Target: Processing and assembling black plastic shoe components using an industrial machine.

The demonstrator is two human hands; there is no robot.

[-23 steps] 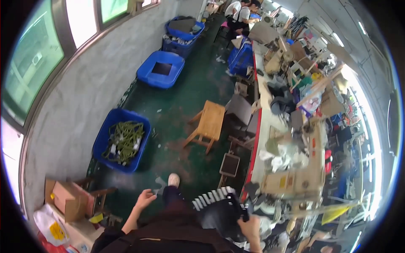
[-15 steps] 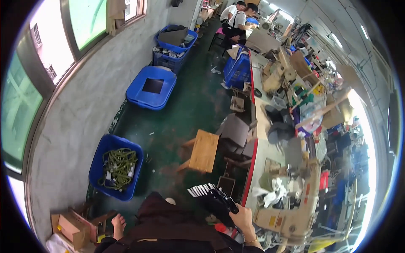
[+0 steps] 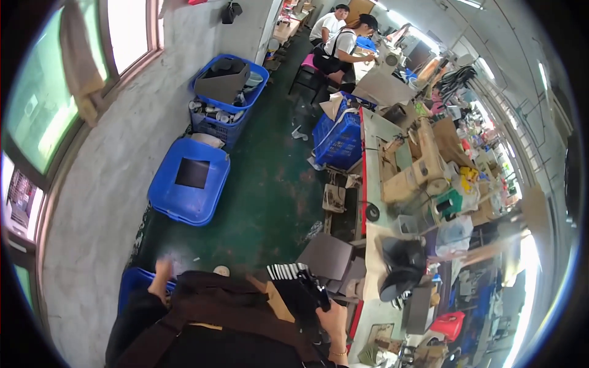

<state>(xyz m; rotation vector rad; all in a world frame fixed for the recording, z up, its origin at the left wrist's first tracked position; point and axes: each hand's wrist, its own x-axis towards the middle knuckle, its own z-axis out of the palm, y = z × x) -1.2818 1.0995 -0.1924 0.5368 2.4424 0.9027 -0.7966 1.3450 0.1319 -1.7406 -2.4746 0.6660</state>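
Note:
My right hand (image 3: 331, 319) is closed around a fanned bundle of black strips (image 3: 302, 287) with white ends. The bundle's exact kind is not clear. It hangs in front of a wooden stool (image 3: 279, 303), beside the workbench. My left hand (image 3: 162, 277) is raised at the lower left, holding nothing that I can see. Motion smears its fingers. Just behind it, a blue tub (image 3: 132, 285) is mostly hidden by my arm.
Along the left wall stand a blue lidded bin (image 3: 161, 178) and a stacked blue crate (image 3: 218, 126). At right runs a red-edged workbench (image 3: 375, 230) with a sewing machine (image 3: 417, 178) and a black cap (image 3: 402, 270). Two people (image 3: 340, 46) sit farther up the aisle; a blue crate (image 3: 337, 138) stands by the bench.
I have moved forward along the aisle; the stool and the blue tub have slid down the view. My left hand has come up, and the bundle is still in my right hand.

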